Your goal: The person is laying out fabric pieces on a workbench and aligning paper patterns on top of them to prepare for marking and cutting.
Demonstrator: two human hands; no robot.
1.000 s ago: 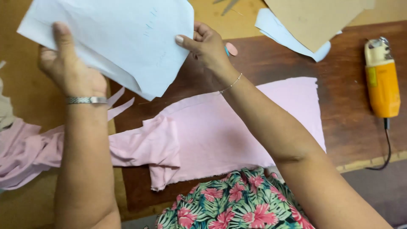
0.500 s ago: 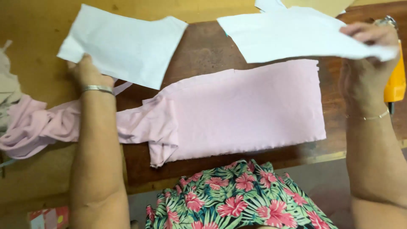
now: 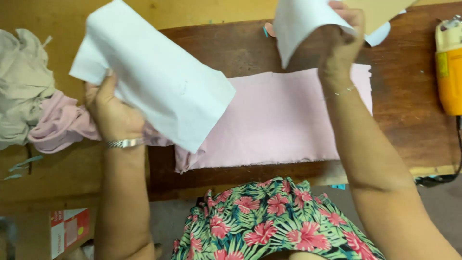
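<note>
Both my arms have swung up since half a second ago: my left hand point(image 3: 111, 111), which had been pressing its white paper pattern piece point(image 3: 156, 77) down on the bench, now holds that sheet lifted and tilted over the cloth, and my right hand point(image 3: 339, 45) has come in from the far right toward twelve o'clock with its own smaller white paper piece point(image 3: 301, 24). My left hand is closed on the lower left edge of the large sheet, thumb on top, at about nine o'clock; a silver metal watch band point(image 3: 124, 143) sits on that wrist. My right hand pinches the smaller sheet from behind, at about one o'clock, with a thin bracelet point(image 3: 342, 90) on that wrist. Under both sheets the flat rectangle of pale pink fabric point(image 3: 284, 120) lies spread on the dark brown wooden bench point(image 3: 409, 130), reaching from the centre out toward three o'clock. A bunched length of the same pink cloth point(image 3: 60, 123) trails off at nine o'clock, touching a crumpled heap of beige cloth point(image 3: 21, 86). At three o'clock, well apart from the fabric, lies a yellow handheld electric cutter point(image 3: 448, 72). My floral-print dress point(image 3: 274, 221) shows at six o'clock.
</note>
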